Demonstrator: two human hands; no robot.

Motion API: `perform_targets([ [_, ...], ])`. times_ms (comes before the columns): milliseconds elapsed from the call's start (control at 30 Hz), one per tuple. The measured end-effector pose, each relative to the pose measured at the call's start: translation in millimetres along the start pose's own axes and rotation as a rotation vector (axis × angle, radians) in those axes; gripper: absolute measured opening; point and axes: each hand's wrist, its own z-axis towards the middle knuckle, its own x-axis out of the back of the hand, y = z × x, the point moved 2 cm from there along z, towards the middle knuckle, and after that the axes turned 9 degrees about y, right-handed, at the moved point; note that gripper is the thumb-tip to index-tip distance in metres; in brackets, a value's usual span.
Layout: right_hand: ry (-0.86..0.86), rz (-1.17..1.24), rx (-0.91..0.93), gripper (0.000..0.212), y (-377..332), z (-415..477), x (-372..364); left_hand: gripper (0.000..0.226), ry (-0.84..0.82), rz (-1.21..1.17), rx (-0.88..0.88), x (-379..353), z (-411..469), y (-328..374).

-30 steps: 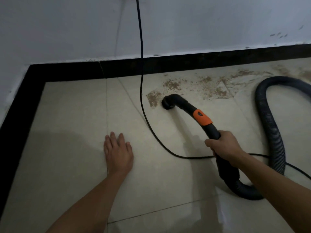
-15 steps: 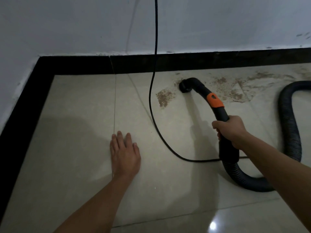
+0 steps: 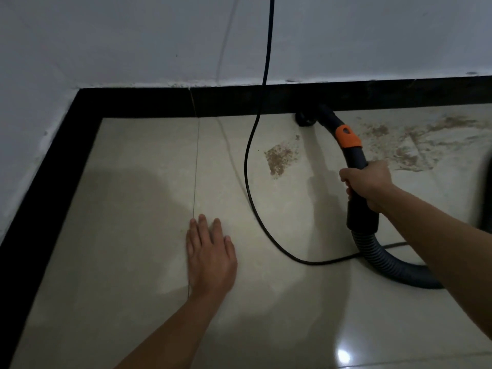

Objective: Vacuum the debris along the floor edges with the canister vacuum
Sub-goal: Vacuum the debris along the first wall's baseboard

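Two hands are in view; what is the left one doing?

The left hand (image 3: 210,258) lies palm down on the floor (image 3: 119,209), fingers straight. Its grip is slack and holds nothing. It sits just right of a grout line (image 3: 195,169) between pale, glossy tiles.

What lies in the way beside it?

A black power cord (image 3: 249,182) hangs down the wall (image 3: 133,43) and crosses the baseboard (image 3: 149,105). It then loops over the floor to the right of that hand until it reaches the hose.

And the dirt?

One small brown patch of debris (image 3: 281,158) lies between the cord and the vacuum's tube, apart from both. A wider smear (image 3: 415,145) spreads over the tiles right of the tube, near the baseboard.

Where is the working end?

The nozzle (image 3: 306,119) sits on the floor right against the black baseboard, beyond the small patch. A curved black tube (image 3: 355,159) with an orange collar (image 3: 347,137) arcs back from it to the right hand (image 3: 368,179). That hand's grip is wrapped round the tube just below the collar. Below the hand, the ribbed hose (image 3: 383,259) bends right along the floor and passes under the forearm.

The room?

It is a corner with grey-white walls and black baseboard on both sides. A spot of glare (image 3: 343,355) shows on the nearest tile. Something dark at the right edge is too blurred to name.
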Motion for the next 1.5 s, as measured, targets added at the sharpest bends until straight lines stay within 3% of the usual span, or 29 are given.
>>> perform_targets([
  [200, -0.17, -0.061, 0.041, 0.012, -14.0, -5.9, 7.5, 0.056, 0.0, 0.002, 0.001, -0.2, 0.6, -0.5],
  [333, -0.12, -0.13, 0.054, 0.011, 3.0, -15.6, 31.8, 0.056, -0.006, -0.009, 0.004, 0.2, 0.9, -0.8],
  [633, -0.19, -0.303, 0.162, 0.011, 52.2, -65.5, 70.7, 0.051, -0.002, -0.044, 0.002, 1.5, 0.4, -1.5],
  [800, -0.213, -0.279, 0.159, 0.011, 68.6, -94.2, 83.0, 0.052, 0.009, -0.054, -0.003, 2.5, -0.4, -1.5],
  [933, -0.249, -0.263, 0.174, 0.011, 80.1, -111.6, 77.3, 0.054, 0.016, -0.054, 0.0, 2.4, -0.7, -1.3],
  [1200, -0.117, -0.168, 0.165, 0.012, 50.9, -93.4, 39.4, 0.053, 0.015, -0.054, 0.007, 1.3, -0.8, -1.0],
  [1367, -0.237, -0.175, 0.136, 0.013, 31.6, -87.7, 19.7, 0.051, 0.008, -0.045, 0.01, 1.3, -0.1, -0.4],
  [1500, -0.153, -0.202, 0.163, 0.014, 28.8, -86.7, 18.6, 0.052, 0.001, -0.037, 0.007, 1.3, -0.1, -0.3],
])
